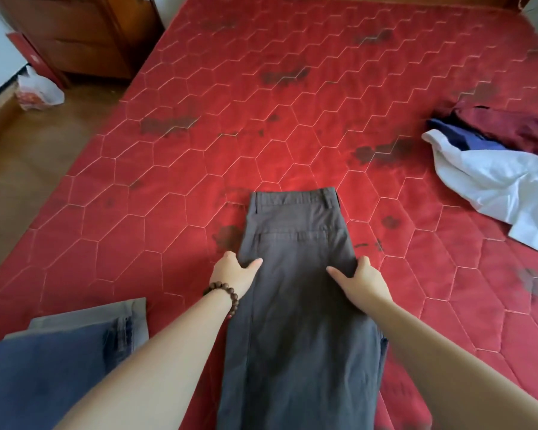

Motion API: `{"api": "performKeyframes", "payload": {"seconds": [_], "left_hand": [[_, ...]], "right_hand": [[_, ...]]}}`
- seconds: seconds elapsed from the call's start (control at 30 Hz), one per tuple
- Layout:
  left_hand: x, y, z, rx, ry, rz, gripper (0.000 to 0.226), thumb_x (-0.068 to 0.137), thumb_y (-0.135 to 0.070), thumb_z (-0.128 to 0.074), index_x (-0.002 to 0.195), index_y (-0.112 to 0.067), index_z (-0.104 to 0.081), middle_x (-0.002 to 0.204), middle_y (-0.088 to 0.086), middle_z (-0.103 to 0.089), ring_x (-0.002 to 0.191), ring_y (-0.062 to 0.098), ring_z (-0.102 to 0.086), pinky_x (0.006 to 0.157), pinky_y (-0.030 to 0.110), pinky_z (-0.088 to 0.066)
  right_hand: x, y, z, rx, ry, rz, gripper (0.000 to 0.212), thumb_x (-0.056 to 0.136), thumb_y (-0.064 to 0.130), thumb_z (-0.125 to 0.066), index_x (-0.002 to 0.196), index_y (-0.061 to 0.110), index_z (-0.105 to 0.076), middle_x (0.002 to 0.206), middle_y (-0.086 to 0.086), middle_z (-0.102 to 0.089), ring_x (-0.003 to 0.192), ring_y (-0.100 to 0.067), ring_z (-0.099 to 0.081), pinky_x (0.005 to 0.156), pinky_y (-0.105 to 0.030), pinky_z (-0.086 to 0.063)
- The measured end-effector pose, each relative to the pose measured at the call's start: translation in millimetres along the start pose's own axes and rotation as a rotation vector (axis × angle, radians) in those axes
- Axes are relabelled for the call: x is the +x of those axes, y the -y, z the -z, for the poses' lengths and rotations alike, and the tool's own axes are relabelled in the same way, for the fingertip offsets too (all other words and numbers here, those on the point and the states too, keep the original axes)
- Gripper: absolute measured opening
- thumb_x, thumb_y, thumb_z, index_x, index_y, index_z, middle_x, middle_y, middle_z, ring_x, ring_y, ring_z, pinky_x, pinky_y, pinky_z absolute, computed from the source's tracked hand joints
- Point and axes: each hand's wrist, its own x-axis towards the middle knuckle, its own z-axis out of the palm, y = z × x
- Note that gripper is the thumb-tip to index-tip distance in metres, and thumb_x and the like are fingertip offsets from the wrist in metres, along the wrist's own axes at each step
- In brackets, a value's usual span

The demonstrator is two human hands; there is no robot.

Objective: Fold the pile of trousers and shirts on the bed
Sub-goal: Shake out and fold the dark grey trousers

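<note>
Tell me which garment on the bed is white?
The crumpled white shirt at the bed's right edge, lying unfolded; the dark red garment and navy garment beside it are darker.

Grey trousers point(295, 274): folded lengthwise, one leg over the other, laid flat on red quilted mattress point(199, 119), waistband at far end, legs running toward near edge and out of view; belt loop and welt pocket showing on upper face; gripped at both side edges just below the pocket.

Folded garments point(75, 352): near left corner of mattress, a dark blue denim piece lying on top of a lighter grey one, flat, well apart from grey trousers.

Unfolded pile point(503, 162): at right edge of mattress, crumpled; white shirt point(497, 178) nearest, navy garment point(466, 138) and maroon garment point(516, 125) behind, overlapping.
</note>
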Motion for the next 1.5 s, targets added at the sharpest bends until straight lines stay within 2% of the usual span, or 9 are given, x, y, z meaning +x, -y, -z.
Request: {"api": "performKeyframes", "payload": {"seconds": [0.23, 0.33, 0.47, 0.63, 0.73, 0.83, 0.93, 1.1, 1.5], "left_hand": [[-8, -14, 1, -0.071, -0.054, -0.201, 0.037, 0.09, -0.04, -0.06, 0.086, -0.009, -0.041, 0.079, 0.0, -0.048, 0.09, 0.031, -0.057, 0.068, 0.029, -0.033], [18, -52, 21, -0.131, -0.209, -0.244, 0.042, 0.088, -0.042, -0.063, 0.099, -0.006, -0.045, 0.095, 0.009, -0.055, 0.096, 0.032, -0.056, 0.072, 0.033, -0.037], [34, -80, 39, 0.099, -0.325, -0.222, 0.067, 0.088, -0.047, -0.061, 0.136, -0.007, -0.036, 0.136, 0.015, -0.043, 0.124, 0.032, -0.044, 0.096, 0.044, -0.039], [-20, -42, -21, 0.394, -0.197, -0.58, 0.043, 0.095, -0.026, -0.044, 0.134, -0.008, -0.048, 0.15, 0.014, -0.033, 0.14, 0.028, -0.027, 0.114, 0.042, -0.022], [-47, -14, -67, 0.534, -0.03, -0.666, 0.053, 0.098, -0.026, -0.031, 0.15, -0.016, -0.025, 0.16, 0.005, -0.016, 0.148, 0.021, -0.007, 0.119, 0.041, -0.001], [-43, 11, -71, 0.627, -0.079, -0.712, 0.058, 0.098, -0.042, -0.027, 0.152, -0.026, -0.016, 0.161, -0.004, -0.01, 0.148, 0.02, -0.005, 0.12, 0.044, 0.001], [-32, 23, -60, 0.664, -0.168, -0.654, 0.061, 0.096, -0.052, -0.024, 0.152, -0.03, -0.014, 0.161, -0.004, -0.009, 0.148, 0.019, -0.004, 0.119, 0.046, -0.003], [-58, 19, -72, 0.631, -0.191, -0.525, 0.062, 0.099, -0.046, -0.026, 0.153, -0.022, -0.009, 0.161, 0.005, -0.005, 0.148, 0.023, 0.001, 0.118, 0.048, 0.003], [-195, 94, -94, 0.638, -0.117, -0.577, 0.058, 0.094, -0.038, -0.023, 0.151, -0.025, -0.026, 0.158, 0.006, -0.02, 0.146, 0.027, -0.015, 0.117, 0.053, -0.015]], "right_hand": [[-14, 14, 1, 0.139, -0.166, 0.223, 0.021, 0.095, 0.019, -0.057, 0.09, 0.009, -0.039, 0.081, -0.013, -0.056, 0.084, -0.039, -0.059, 0.063, -0.034, -0.034], [15, 49, 28, 0.157, -0.288, 0.288, 0.025, 0.094, 0.021, -0.058, 0.105, 0.003, -0.046, 0.096, -0.023, -0.061, 0.092, -0.041, -0.058, 0.07, -0.037, -0.039], [38, 78, 51, -0.186, -0.283, 0.212, 0.069, 0.094, 0.038, -0.056, 0.146, 0.005, -0.024, 0.142, -0.021, -0.035, 0.13, -0.04, -0.036, 0.104, -0.046, -0.033], [-8, 61, -15, -0.377, -0.288, 0.498, 0.053, 0.097, 0.023, -0.045, 0.146, 0.004, -0.033, 0.155, -0.017, -0.025, 0.146, -0.031, -0.016, 0.119, -0.045, -0.009], [-25, 38, -62, -0.499, -0.142, 0.574, 0.05, 0.101, 0.021, -0.031, 0.15, 0.01, -0.027, 0.159, -0.008, -0.02, 0.149, -0.022, -0.006, 0.119, -0.041, 0.004], [-27, 7, -71, -0.566, -0.153, 0.589, 0.055, 0.1, 0.036, -0.032, 0.152, 0.019, -0.024, 0.16, 0.0, -0.019, 0.149, -0.019, -0.007, 0.118, -0.047, 0.008], [-24, -26, -58, -0.607, -0.274, 0.508, 0.062, 0.098, 0.054, -0.025, 0.152, 0.025, -0.023, 0.16, 0.003, -0.019, 0.149, -0.017, -0.011, 0.117, -0.049, 0.012], [-43, -33, -62, -0.61, -0.324, 0.385, 0.066, 0.099, 0.048, -0.023, 0.152, 0.01, -0.019, 0.161, -0.005, -0.014, 0.15, -0.019, -0.002, 0.117, -0.049, 0.013], [-177, -73, -122, -0.514, -0.166, 0.439, 0.055, 0.099, 0.043, -0.012, 0.153, 0.034, -0.009, 0.162, -0.006, -0.003, 0.149, -0.024, 0.007, 0.118, -0.051, 0.012]]}}
